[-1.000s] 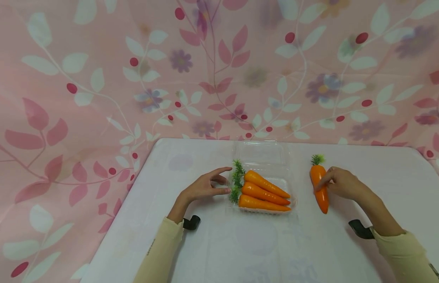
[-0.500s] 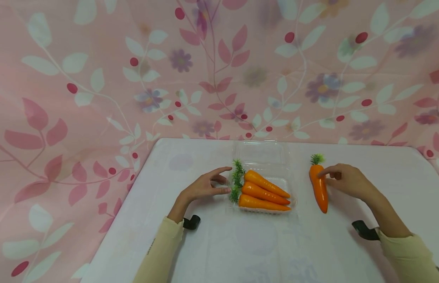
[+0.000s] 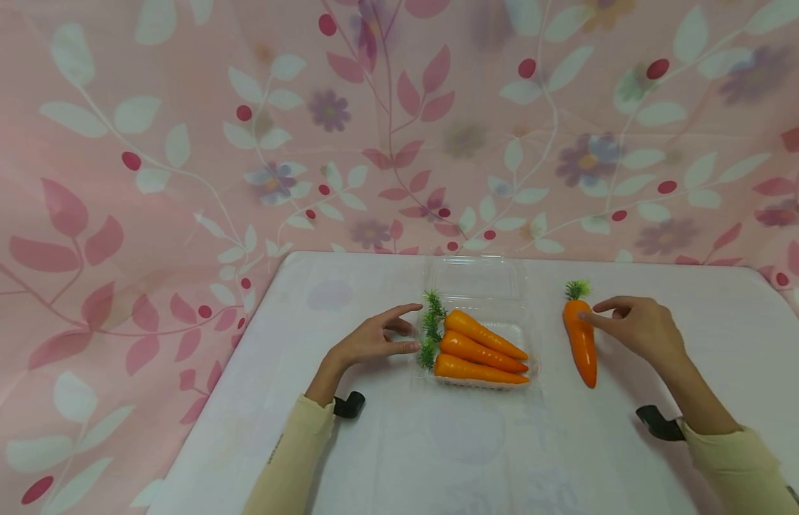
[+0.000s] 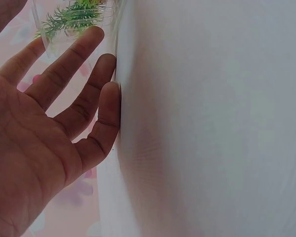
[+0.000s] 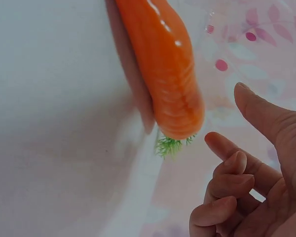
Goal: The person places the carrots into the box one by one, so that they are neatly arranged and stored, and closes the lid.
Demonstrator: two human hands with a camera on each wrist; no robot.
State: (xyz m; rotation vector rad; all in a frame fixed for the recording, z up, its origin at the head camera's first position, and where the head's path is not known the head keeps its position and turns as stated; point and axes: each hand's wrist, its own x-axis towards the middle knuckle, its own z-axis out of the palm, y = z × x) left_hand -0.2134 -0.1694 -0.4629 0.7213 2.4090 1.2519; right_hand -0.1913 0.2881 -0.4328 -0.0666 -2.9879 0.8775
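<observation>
a table point(image 3: 399, 458) covered in a white cloth with faint pale prints carries everything. near its middle sits a clear plastic tray point(image 3: 478, 286) with its lid open toward the back, holding three orange carrots. to the tray's right, apart from it, a single carrot point(image 3: 581, 342) lies on the cloth, green top pointing away, tip toward the near edge.

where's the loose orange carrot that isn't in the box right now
In the head view, the loose orange plastic carrot lies on the white table, right of the clear plastic box, beside the right hand.
</observation>
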